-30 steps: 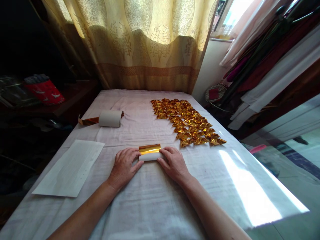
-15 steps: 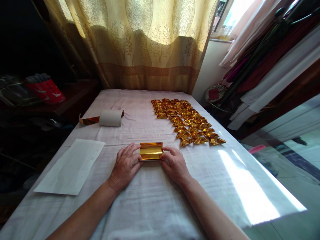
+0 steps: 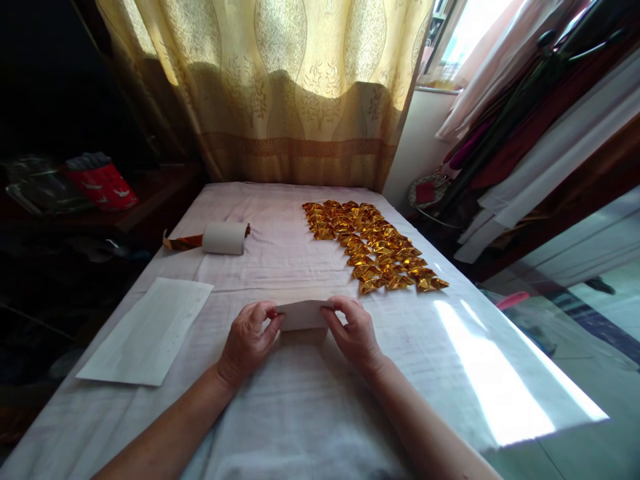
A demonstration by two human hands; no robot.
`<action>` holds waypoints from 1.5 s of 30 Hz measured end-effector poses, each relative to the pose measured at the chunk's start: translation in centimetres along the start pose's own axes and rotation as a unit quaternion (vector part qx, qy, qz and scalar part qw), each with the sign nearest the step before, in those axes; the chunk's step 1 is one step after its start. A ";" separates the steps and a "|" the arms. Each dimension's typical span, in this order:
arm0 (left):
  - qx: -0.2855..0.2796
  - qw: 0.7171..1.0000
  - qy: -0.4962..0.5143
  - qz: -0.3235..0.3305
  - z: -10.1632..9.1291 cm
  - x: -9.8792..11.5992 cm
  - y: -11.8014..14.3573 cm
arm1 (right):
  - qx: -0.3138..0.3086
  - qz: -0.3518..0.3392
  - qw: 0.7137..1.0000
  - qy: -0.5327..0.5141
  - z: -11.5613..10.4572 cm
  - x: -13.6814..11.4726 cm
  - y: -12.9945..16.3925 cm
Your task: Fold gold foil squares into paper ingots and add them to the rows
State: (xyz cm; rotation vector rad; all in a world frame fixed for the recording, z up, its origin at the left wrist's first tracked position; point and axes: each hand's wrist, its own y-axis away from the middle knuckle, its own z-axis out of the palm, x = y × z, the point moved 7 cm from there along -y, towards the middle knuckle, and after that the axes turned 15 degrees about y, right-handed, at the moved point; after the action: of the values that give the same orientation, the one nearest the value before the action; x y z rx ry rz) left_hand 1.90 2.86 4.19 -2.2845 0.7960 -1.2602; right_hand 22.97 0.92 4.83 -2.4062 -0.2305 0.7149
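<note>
A small piece of foil paper (image 3: 303, 316) is stretched between my two hands above the cloth, its pale back towards me and its gold side hidden. My left hand (image 3: 253, 335) pinches its left end between thumb and fingers. At the right end my right hand (image 3: 353, 333) grips it the same way. Beyond my right hand, several folded gold foil pieces (image 3: 380, 247) stand in close rows. To the left lies a flat white printed sheet (image 3: 150, 331).
A pale cloth covers the table (image 3: 280, 427). Back left lies a cardboard-coloured roll (image 3: 225, 239) with a gold foil strip (image 3: 184, 243) at its side. A red container (image 3: 103, 185) stands on a dark surface at left. Clothes (image 3: 545, 160) hang at right; a curtain (image 3: 310, 127) closes the back.
The foil paper has been tipped up, so its pale back now shows where the gold side did. Both hands have closed into tighter pinches at its ends. The view has shifted slightly.
</note>
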 end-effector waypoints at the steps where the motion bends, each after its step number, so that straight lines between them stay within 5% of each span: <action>1: 0.008 0.999 0.019 -0.029 -0.1 -0.2 0.0 | -0.006 0.013 1.000 -0.005 0.0 -0.1 -0.2; 7: -0.002 0.987 0.077 -0.142 0.0 -1.9 0.1 | -0.122 0.081 0.988 0.039 3.2 1.1 -1.5; 12: -0.001 0.999 -0.019 -0.026 -0.4 -0.6 -0.5 | -0.162 0.097 0.976 0.109 5.2 2.3 -1.8; 17: -0.185 0.978 -0.062 0.077 2.9 1.0 0.6 | -0.175 0.093 0.972 0.128 5.7 2.5 -1.6; 21: -0.234 0.966 -0.095 0.053 4.2 0.3 1.4 | -0.162 0.112 0.976 0.089 5.5 2.9 -1.5; 29: -0.210 0.970 -0.125 0.014 3.9 -0.3 1.5 | -0.187 0.133 0.973 -0.027 4.0 2.8 -0.3; 35: -0.208 0.968 -0.139 0.010 3.9 -0.5 1.6 | -0.207 0.022 0.977 -0.045 3.3 1.4 1.1; 45: -0.244 0.963 -0.117 -0.004 3.7 -0.5 1.7 | -0.189 -0.146 0.956 0.173 2.4 -1.0 0.8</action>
State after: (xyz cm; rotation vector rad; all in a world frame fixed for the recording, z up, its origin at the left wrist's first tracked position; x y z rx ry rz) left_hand 4.37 2.23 1.00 -2.7552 1.1025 -0.8333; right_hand 20.77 1.13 3.16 -2.7207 -0.6068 0.1128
